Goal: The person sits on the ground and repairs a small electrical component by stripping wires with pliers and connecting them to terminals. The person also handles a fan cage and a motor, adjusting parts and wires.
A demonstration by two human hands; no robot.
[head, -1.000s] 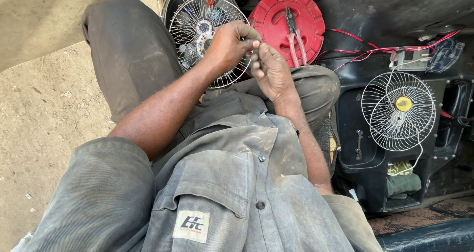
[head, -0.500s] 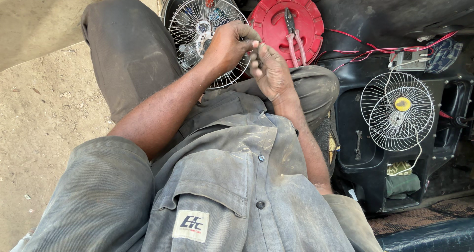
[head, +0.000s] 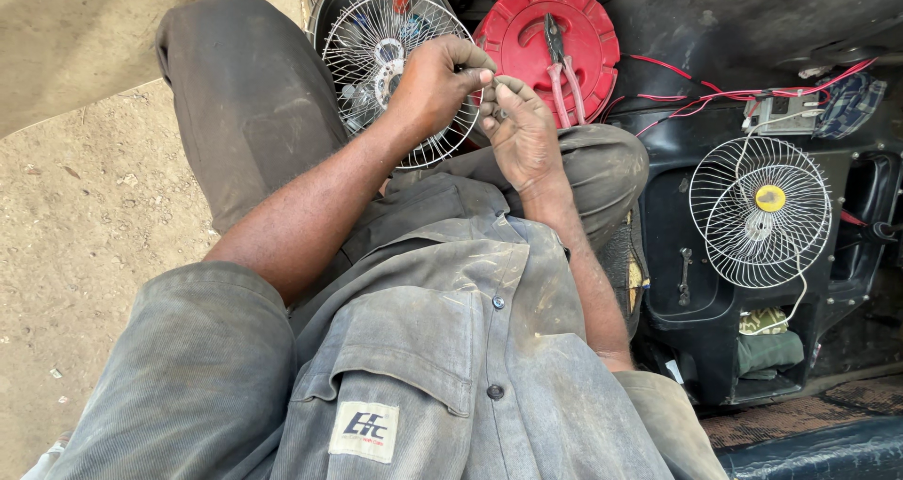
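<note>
L hand [head: 435, 83] and R hand [head: 523, 130] meet fingertip to fingertip, pinching a small part, too small to ID, over wire fan guard [head: 376, 57]; pliers [head: 562, 66] on red lid [head: 527, 29] nearby

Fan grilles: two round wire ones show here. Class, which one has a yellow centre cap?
The grille on the right, standing alone against the black panel, has the yellow cap. The other grille sits behind the left hand and right hand.
</note>
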